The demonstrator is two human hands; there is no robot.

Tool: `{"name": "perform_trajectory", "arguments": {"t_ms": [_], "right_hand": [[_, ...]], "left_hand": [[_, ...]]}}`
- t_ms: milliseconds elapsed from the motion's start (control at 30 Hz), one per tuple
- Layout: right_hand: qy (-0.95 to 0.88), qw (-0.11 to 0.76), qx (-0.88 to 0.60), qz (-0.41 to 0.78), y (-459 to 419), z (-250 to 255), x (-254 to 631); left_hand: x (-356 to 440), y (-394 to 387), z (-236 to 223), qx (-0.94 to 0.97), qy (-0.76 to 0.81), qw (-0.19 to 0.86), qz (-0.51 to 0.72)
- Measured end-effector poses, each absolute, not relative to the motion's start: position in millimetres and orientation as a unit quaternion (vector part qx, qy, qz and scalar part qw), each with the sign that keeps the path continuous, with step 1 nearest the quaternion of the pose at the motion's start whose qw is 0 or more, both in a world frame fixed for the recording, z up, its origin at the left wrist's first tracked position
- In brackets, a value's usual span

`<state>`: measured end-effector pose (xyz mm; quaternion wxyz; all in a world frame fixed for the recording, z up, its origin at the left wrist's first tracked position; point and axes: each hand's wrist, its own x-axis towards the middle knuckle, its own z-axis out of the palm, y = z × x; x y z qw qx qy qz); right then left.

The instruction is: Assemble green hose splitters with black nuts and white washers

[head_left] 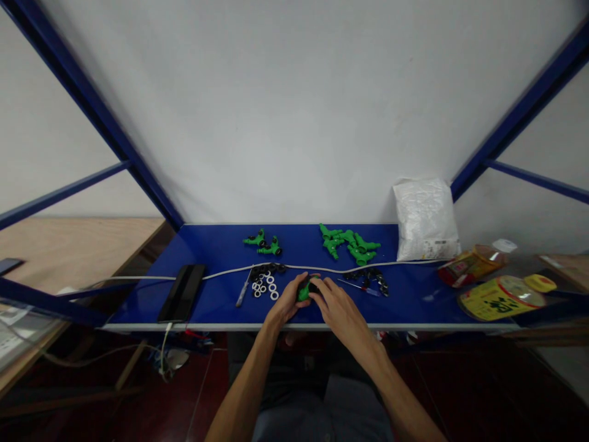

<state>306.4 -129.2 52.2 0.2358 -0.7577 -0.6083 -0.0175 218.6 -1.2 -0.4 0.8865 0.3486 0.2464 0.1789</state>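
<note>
Near the front edge of the blue table, my left hand (289, 299) is closed round a green plastic hose fitting (304, 293). The fingers of my right hand (330, 298) are bent onto a black part at the fitting's right end; the fingertips partly hide it. White rings (271, 287) and black rings (268, 268) lie just left of my hands, with a screwdriver (243, 293) beside them. To the right are a second screwdriver (372, 291) and small black parts (381, 280). Further back lie two green fittings with black parts (270, 247) and a pile of green fittings (354, 242).
A white cable (317, 267) runs across the table behind my hands. A black phone-like device (181, 293) lies at the left, with a cord hanging off the front edge. At the right stand a white plastic package (426, 221) and two tilted-looking bottles (501, 298), (476, 264).
</note>
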Motion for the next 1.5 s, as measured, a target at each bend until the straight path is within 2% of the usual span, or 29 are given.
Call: {"name": "perform_trajectory", "arguments": {"t_ms": [233,367,567,733,900,1167,1300,1500], "right_hand": [[-0.533,0.263,-0.802,-0.051,-121.2,35.8,297.7],[-0.554,0.274,-0.784,-0.05,-123.4,42.1,300.4],[-0.629,0.294,-0.72,-0.004,-122.5,45.0,312.6],[-0.577,0.314,-0.754,0.01,-117.5,32.7,312.1],[-0.487,0.374,-0.782,0.111,-120.0,28.4,307.9],[-0.551,0.394,-0.723,0.136,-133.0,24.9,328.7],[-0.513,0.426,-0.725,0.176,-131.0,24.8,330.6],[-0.446,0.431,-0.759,0.199,-127.7,27.3,321.7]], "left_hand": [[218.7,-5.6,-1.4,0.352,0.259,0.876,0.206],[215.5,-5.1,3.0,0.348,0.261,0.878,0.201],[215.4,-1.0,5.5,0.345,0.267,0.881,0.186],[218.4,-3.6,-1.4,0.373,0.282,0.856,0.221],[216.0,-7.5,-3.5,0.418,0.316,0.818,0.237],[217.1,-6.7,3.6,0.466,0.324,0.796,0.211],[217.0,-9.4,6.8,0.477,0.333,0.786,0.21],[216.8,-18.7,1.1,0.52,0.319,0.743,0.274]]}}
